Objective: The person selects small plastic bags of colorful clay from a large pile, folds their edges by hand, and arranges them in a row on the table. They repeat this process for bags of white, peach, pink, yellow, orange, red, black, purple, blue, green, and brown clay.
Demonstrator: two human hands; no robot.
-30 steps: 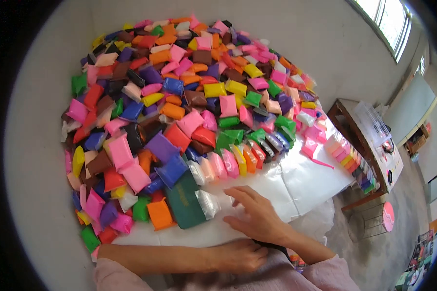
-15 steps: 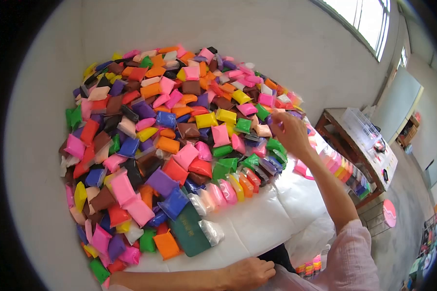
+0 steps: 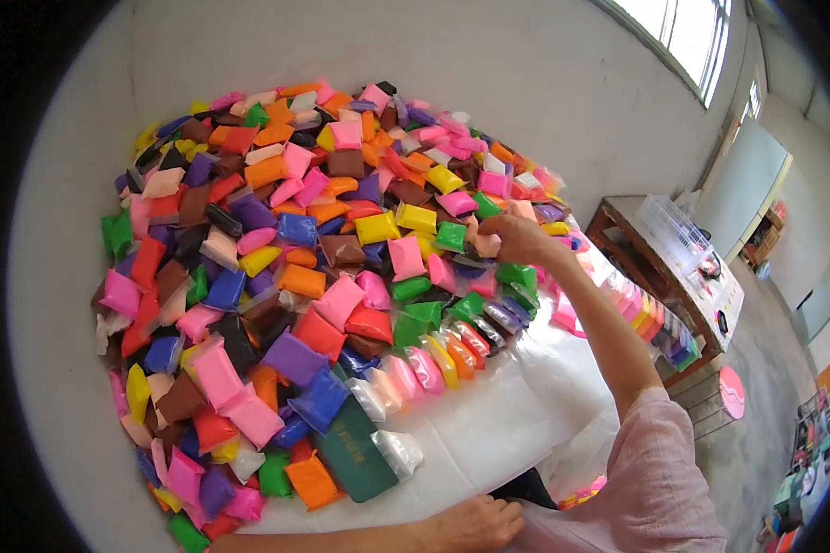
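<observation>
A large heap of small coloured packets in clear wrappers covers much of the white-sheeted table. At the heap's right side my right hand reaches down, fingers closed on a peach packet; the fingertips are partly hidden. A green packet lies just left of it. My left hand rests curled at the near table edge, and no item shows in it. Between the hands, a row of upright packets runs from white through pink, yellow, orange and red to darker colours.
Near the row lie a dark green flat item with gold lettering and a clear-wrapped white packet. Another packet row lies to the right, beside a wooden table holding a wire basket. A pink-topped wire bin stands on the floor.
My right hand has moved down and left onto the peach packet and closed on it. The left hand stays curled at the edge. The whole view has shifted slightly.
</observation>
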